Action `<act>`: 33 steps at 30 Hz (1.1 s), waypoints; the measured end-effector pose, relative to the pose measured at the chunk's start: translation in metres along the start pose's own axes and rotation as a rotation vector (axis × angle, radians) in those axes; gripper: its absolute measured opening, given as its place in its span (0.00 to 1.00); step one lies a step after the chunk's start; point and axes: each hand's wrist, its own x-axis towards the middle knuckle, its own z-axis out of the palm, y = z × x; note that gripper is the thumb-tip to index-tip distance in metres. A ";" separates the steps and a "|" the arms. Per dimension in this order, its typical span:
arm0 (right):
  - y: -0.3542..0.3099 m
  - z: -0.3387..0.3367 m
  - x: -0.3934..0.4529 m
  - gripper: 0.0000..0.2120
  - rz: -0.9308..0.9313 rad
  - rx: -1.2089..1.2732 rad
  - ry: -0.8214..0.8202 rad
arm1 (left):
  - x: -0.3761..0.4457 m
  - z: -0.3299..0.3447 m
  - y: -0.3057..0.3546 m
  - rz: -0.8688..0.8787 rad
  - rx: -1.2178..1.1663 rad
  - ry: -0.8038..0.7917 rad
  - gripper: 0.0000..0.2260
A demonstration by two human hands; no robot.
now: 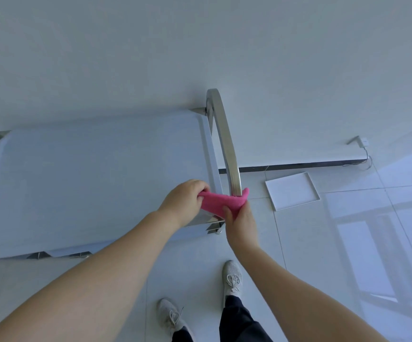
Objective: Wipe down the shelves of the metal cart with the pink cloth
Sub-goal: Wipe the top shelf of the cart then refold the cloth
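The pink cloth (221,202) is looped around the near end of the cart's steel handle bar (226,144), stretched like a strap with its long axis running from 9 o'clock to 3 o'clock. The left hand (184,201) is closed in a fist on the cloth's 9 o'clock end, knuckles up, forearm reaching in from 7 o'clock. The right hand (240,222) pinches the 3 o'clock end from below, thumb on the fabric, wrist bent upward, forearm coming from 5 o'clock. The handle bar curves away toward 12 o'clock along the cart's right edge. The cart's top shelf (96,183), flat with a raised rim, spreads to 9 o'clock of both hands. On the tiled floor (311,243) at 3 o'clock of the cloth lies a white tray (292,191), well apart from the cart. Two grey sneakers (232,276) stand at 6 o'clock. No writing can be read anywhere.
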 end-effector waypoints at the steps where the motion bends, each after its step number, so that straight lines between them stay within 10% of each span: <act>1: -0.003 0.001 0.002 0.15 -0.013 0.030 0.029 | -0.001 -0.003 -0.001 0.001 0.017 -0.005 0.10; 33: -0.139 -0.002 0.118 0.15 0.037 -0.578 0.048 | -0.015 -0.142 -0.040 0.076 0.143 0.100 0.11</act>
